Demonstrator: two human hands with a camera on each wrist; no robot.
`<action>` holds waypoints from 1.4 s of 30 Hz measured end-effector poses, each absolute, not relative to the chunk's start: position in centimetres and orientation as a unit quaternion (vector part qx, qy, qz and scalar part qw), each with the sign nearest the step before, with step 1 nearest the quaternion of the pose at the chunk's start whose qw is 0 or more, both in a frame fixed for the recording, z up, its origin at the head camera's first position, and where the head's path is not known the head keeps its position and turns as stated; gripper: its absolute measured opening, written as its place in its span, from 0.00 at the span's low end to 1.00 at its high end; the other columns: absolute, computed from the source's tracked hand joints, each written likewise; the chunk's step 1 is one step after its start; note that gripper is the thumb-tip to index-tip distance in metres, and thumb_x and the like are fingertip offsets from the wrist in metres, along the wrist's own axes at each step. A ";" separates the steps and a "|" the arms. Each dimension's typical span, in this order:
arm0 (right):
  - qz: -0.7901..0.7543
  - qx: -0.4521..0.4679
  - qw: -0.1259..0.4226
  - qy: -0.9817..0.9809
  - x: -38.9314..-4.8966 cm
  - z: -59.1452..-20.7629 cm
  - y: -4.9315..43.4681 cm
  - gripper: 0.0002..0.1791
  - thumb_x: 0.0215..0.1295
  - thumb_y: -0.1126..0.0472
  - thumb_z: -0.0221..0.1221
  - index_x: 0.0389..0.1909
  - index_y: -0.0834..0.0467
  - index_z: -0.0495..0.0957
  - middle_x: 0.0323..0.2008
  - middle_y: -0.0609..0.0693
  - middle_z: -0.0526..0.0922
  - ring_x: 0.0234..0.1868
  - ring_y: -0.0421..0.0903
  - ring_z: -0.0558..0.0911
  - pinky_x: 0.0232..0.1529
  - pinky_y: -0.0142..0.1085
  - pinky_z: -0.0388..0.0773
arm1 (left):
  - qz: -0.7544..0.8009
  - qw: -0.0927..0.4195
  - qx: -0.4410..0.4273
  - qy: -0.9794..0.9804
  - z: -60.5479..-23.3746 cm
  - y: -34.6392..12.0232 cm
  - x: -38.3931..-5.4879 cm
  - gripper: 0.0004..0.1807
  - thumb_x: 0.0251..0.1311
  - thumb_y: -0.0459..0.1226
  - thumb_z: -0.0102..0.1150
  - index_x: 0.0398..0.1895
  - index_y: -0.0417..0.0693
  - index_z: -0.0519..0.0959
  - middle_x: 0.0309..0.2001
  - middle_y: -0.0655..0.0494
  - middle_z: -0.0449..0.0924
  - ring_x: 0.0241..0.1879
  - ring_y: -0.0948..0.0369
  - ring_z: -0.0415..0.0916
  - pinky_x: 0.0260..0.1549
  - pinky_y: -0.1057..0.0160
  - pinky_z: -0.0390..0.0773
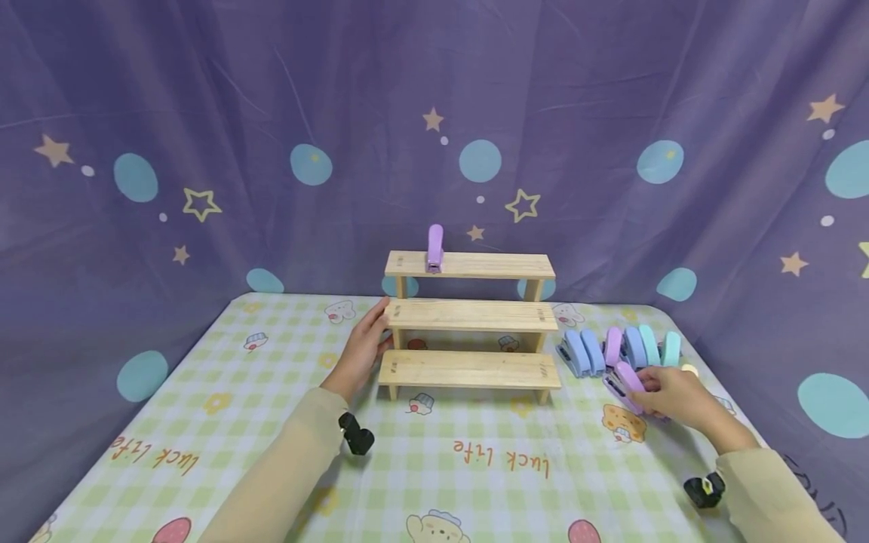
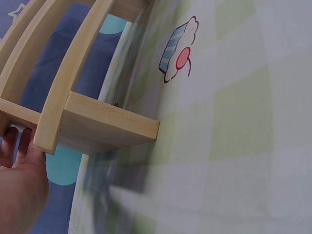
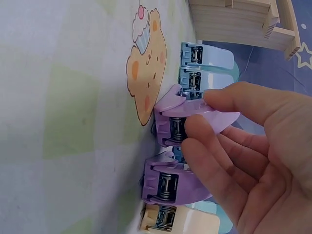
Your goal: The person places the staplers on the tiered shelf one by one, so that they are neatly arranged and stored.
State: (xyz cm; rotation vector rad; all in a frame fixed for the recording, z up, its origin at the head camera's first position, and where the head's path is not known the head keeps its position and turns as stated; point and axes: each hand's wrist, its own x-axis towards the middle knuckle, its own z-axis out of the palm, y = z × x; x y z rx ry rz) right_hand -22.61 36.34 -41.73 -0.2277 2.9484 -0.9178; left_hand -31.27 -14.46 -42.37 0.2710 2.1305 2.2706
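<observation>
A three-tier wooden display rack point(image 1: 468, 369) stands on the table. At its left end my left hand point(image 1: 363, 348) grips the middle board, its fingers point(image 2: 22, 151) against the wood in the left wrist view. A purple stapler point(image 1: 435, 247) stands on the top board. On the right, my right hand point(image 1: 675, 394) pinches another purple stapler point(image 1: 629, 377) between thumb and fingers. In the right wrist view, a further purple stapler point(image 3: 168, 187) and a cream stapler point(image 3: 190, 222) are beside the held one, partly behind the fingers.
Beyond the right hand stand blue staplers point(image 1: 575, 352), a purple stapler point(image 1: 612, 345) and teal staplers point(image 1: 670, 348) in a close row, right of the rack. A checked cloth point(image 1: 224, 452) covers the table. A purple-blue curtain point(image 1: 380, 90) hangs behind.
</observation>
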 end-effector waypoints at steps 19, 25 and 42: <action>-0.279 -0.061 -0.029 0.958 -22.4 -41.2 36.0 0.21 0.58 0.57 0.70 0.42 0.70 0.78 0.35 0.59 0.86 0.24 0.43 0.81 0.21 0.36 0.80 | 0.728 0.007 0.087 0.680 -42.6 -14.4 -31.2 0.28 0.81 0.44 0.40 0.80 0.58 0.54 0.77 0.53 0.53 0.72 0.52 0.58 0.69 0.52 0.65; -0.260 -0.061 -0.047 0.962 -22.5 -40.0 35.6 0.23 0.60 0.51 0.69 0.43 0.67 0.79 0.37 0.56 0.85 0.36 0.49 0.83 0.30 0.37 0.80 | 0.726 0.014 0.088 0.682 -42.5 -14.6 -31.4 0.28 0.81 0.45 0.40 0.80 0.61 0.53 0.76 0.54 0.57 0.72 0.53 0.58 0.70 0.50 0.63; -0.251 -0.069 -0.099 0.960 -22.9 -35.9 33.6 0.26 0.65 0.42 0.65 0.48 0.61 0.80 0.42 0.56 0.86 0.37 0.49 0.82 0.33 0.39 0.78 | 0.723 0.017 0.086 0.686 -42.5 -14.6 -31.5 0.28 0.80 0.46 0.40 0.80 0.64 0.54 0.76 0.55 0.57 0.72 0.54 0.59 0.69 0.51 0.64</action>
